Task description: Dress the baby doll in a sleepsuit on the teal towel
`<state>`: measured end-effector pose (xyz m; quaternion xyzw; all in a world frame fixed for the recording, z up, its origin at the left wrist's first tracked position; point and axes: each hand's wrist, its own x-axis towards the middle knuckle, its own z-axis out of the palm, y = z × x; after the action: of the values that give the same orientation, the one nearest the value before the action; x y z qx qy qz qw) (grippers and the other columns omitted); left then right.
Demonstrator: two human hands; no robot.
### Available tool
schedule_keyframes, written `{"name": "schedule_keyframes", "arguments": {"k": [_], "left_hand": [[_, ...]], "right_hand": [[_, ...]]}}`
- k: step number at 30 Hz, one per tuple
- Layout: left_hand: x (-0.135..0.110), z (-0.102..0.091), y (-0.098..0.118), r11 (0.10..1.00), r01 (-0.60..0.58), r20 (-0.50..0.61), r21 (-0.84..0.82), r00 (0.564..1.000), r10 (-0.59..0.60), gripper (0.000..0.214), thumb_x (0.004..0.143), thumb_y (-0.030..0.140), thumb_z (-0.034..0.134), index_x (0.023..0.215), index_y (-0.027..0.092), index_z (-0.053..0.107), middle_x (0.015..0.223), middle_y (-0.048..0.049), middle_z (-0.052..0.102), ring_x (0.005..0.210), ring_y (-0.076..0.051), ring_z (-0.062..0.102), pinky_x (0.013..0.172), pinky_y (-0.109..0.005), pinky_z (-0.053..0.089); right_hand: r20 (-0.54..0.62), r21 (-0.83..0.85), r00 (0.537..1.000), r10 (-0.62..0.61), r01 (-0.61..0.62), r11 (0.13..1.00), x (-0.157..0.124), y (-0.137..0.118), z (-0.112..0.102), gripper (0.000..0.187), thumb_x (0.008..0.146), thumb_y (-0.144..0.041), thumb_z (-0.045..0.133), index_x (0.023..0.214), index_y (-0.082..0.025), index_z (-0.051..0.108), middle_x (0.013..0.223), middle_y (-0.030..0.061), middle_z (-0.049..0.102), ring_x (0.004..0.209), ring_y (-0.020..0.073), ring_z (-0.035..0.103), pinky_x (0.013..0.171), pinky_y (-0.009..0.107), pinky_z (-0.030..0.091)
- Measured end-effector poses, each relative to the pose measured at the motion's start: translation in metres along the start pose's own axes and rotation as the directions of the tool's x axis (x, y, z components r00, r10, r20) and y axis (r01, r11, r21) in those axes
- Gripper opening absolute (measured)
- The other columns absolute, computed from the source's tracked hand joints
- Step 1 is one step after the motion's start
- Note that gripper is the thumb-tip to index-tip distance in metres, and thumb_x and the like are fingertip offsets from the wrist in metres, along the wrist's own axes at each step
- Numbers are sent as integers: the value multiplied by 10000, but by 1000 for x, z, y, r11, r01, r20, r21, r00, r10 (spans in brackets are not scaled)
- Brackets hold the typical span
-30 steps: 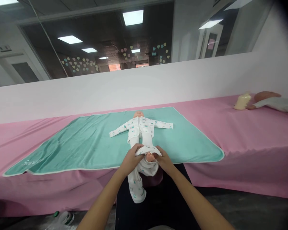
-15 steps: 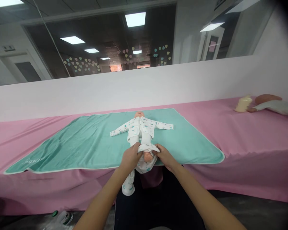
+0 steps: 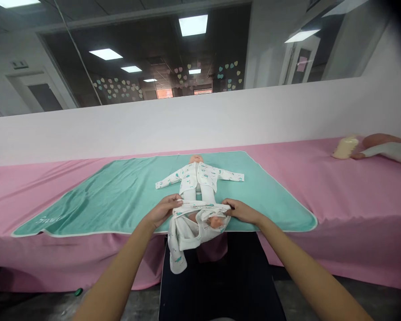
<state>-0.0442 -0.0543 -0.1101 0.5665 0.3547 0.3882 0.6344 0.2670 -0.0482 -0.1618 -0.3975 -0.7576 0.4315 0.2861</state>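
Observation:
A baby doll (image 3: 198, 174) in a white printed top lies on its back on a teal mat (image 3: 127, 196), head away from me. My left hand (image 3: 163, 209) and my right hand (image 3: 239, 210) each grip one side of the waistband of small white printed trousers (image 3: 187, 229), stretched wide at the doll's feet. One bare doll foot (image 3: 215, 221) shows inside the opening. The trouser legs hang over the table's front edge.
The mat lies on a long pink-covered table (image 3: 337, 196) against a white wall. At the far right lie a cream bottle (image 3: 345, 148) and another doll (image 3: 386, 146). A green-capped object (image 3: 77, 292) lies on the floor at left.
My hands have pulled apart sideways, spreading the trousers' waistband wide. The trousers have moved up toward the doll's legs, and the hanging leg has risen.

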Motion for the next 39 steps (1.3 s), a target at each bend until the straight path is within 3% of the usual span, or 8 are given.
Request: {"name": "schedule_keyframes", "arguments": {"k": [6,13,18,21,25,30,34,39], "left_hand": [[7,16,-8,994,64,118,83,990,-74,213,760,336,629,806,129,611,744,-7,539,670,-91,467,620,-195,331],[5,21,-12,982,110,168,152,977,-135,212,758,340,616,826,142,652,791,-27,580,725,-124,476,666,-227,335],[1,30,-13,989,56,128,135,989,-74,253,826,388,534,746,148,558,686,15,449,627,-92,362,576,-207,281],[-3,30,-14,987,39,145,158,987,-63,261,839,393,516,751,148,528,689,20,425,635,-91,356,581,-203,286],[-10,26,-9,955,30,283,295,952,-117,240,798,377,579,854,145,606,800,-14,533,740,-134,457,651,-222,347],[-14,25,1,979,-15,421,202,904,-73,265,811,342,560,965,146,649,922,-55,585,894,-205,505,782,-279,387],[-9,34,-5,991,63,304,120,948,-97,261,814,351,560,965,151,633,917,-58,594,880,-197,510,767,-282,398],[-2,47,-13,993,120,-50,4,992,-119,259,827,401,533,854,155,608,805,-29,589,744,-143,506,691,-244,387]], "right_hand": [[58,-69,998,24,-20,997,5,1,1,223,711,-248,589,920,-174,566,915,15,566,844,171,502,758,290,391],[148,224,984,-102,67,972,2,-30,-4,342,772,-260,542,1107,-196,545,1144,57,539,1045,193,497,866,324,391],[141,-100,986,-86,101,990,23,-70,17,237,763,-401,606,896,-205,609,877,11,589,789,146,516,690,265,392],[136,-154,976,-171,192,969,37,-78,24,190,751,-360,638,739,-189,557,742,-23,512,663,103,444,601,238,346],[1,98,949,-316,315,944,44,-67,17,177,767,-295,639,698,-179,524,837,-1,493,743,109,470,662,253,375],[-3,509,992,-127,111,853,44,-43,18,224,805,-370,589,766,-188,465,829,15,546,673,105,478,569,233,352],[-17,427,998,-53,56,902,52,-46,25,281,824,-457,531,794,-189,454,713,-20,475,599,88,406,537,221,315],[87,-24,990,-113,115,993,64,-57,29,328,802,-509,526,796,-186,472,672,-32,448,605,99,379,542,230,288]]}}
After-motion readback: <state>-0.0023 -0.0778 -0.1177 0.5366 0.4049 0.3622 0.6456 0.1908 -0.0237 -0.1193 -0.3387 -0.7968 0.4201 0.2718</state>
